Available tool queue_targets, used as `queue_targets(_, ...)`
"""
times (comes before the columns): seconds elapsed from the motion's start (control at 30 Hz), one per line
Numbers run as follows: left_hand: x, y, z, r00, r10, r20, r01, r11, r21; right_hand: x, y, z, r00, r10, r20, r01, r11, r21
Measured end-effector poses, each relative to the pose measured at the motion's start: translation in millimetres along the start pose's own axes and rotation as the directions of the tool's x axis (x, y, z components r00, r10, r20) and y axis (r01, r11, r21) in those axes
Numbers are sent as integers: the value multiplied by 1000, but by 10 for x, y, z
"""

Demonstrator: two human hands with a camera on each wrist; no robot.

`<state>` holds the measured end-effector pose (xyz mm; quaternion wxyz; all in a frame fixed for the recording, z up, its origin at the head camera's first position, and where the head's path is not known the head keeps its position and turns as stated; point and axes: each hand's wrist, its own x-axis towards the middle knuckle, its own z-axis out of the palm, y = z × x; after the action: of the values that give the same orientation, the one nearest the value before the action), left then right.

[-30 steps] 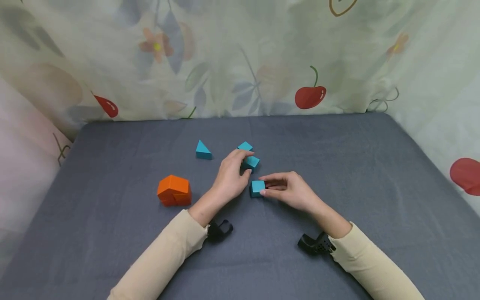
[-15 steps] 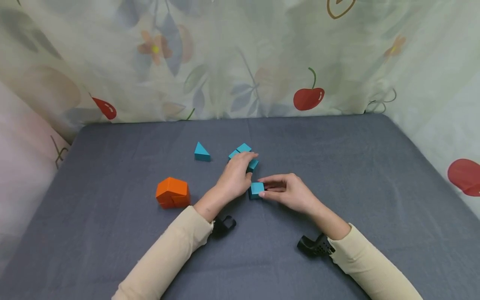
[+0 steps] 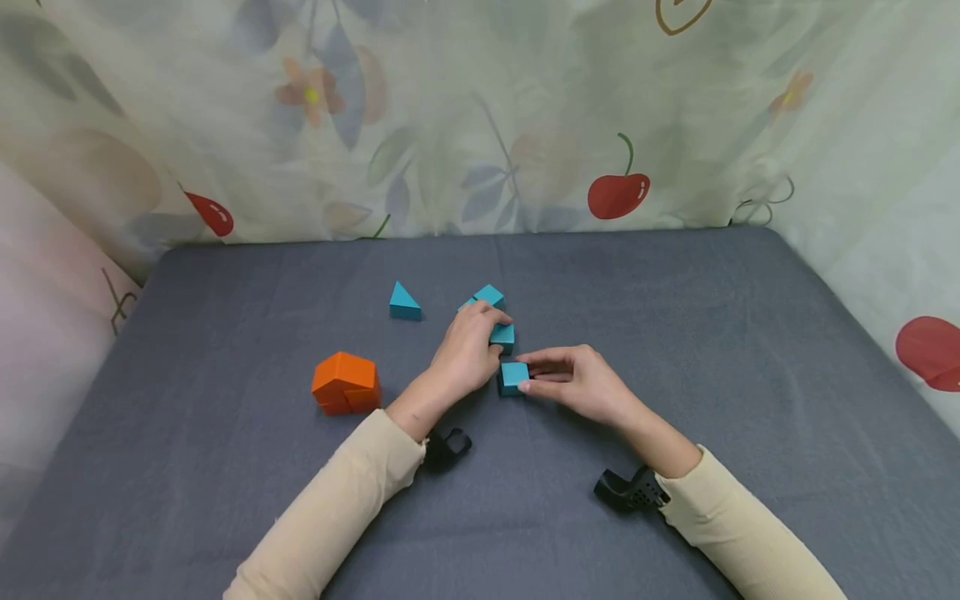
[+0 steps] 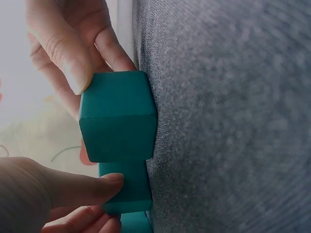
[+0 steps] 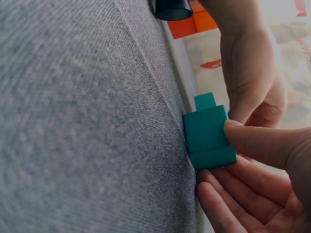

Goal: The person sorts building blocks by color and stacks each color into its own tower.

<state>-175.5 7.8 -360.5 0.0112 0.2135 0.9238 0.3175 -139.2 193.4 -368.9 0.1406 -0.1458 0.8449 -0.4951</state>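
**Both hands on teal blocks, mid-tabletop**

Near the middle of the grey tabletop [image 3: 675,333]: a teal cube [image 3: 513,377], pinched by the right hand [image 3: 581,385] between thumb and fingertips, flat on the cloth. Just beyond that cube, almost touching it: a second teal block [image 3: 503,335], gripped by the left hand [image 3: 465,354], fingers curled over its top and thumb pressed to its side. Seen from the left wrist, stacked close in line against the grey cloth, cube [image 4: 119,121] nearest, second block [image 4: 127,189] behind it, thumb along its edge. From the right wrist, same pairing: cube [image 5: 208,136] held by thumb and fingers, second block [image 5: 206,101] peeking out past it.

Further beyond the cube: a third teal piece [image 3: 489,295], partly hidden by the left fingers. Left of the cube and further back, well apart: a teal triangular wedge [image 3: 404,302], standing alone. Left of the cube, well apart, nearer the person: an orange block cluster [image 3: 347,382]. Behind everything: a cherry-print curtain [image 3: 480,125]. Cream sleeves on both arms.
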Motion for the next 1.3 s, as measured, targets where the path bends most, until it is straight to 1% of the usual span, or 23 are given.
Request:
queue_targets(0.13,-20,0,-8,1000,-12,4,12,1000,-8,2,6,0,1000,2,1,-2,1000,3)
queue_targets(0.23,-55,11,-27,999,-34,-9,33,999,-12,2,7,-2,1000,6,-1,-6,1000,0)
queue_targets(0.4,-141,36,-86,996,-82,-36,81,997,-19,8,-2,0,1000,13,-3,-13,1000,-3)
queue_targets(0.63,-278,28,-149,993,-114,-42,112,993,-31,2,1,0,1000,14,-8,-14,1000,-10)
queue_targets(0.87,-395,23,-176,990,-143,-5,143,989,-31,5,10,1,1000,11,-4,-11,1000,-22)
queue_targets(1.1,-454,19,-177,990,-131,45,132,991,-30,7,17,6,1000,8,-15,-8,1000,-14)
queue_targets(1.3,-455,23,-157,992,-114,59,117,992,-41,15,23,31,999,-3,-32,3,1000,-2)
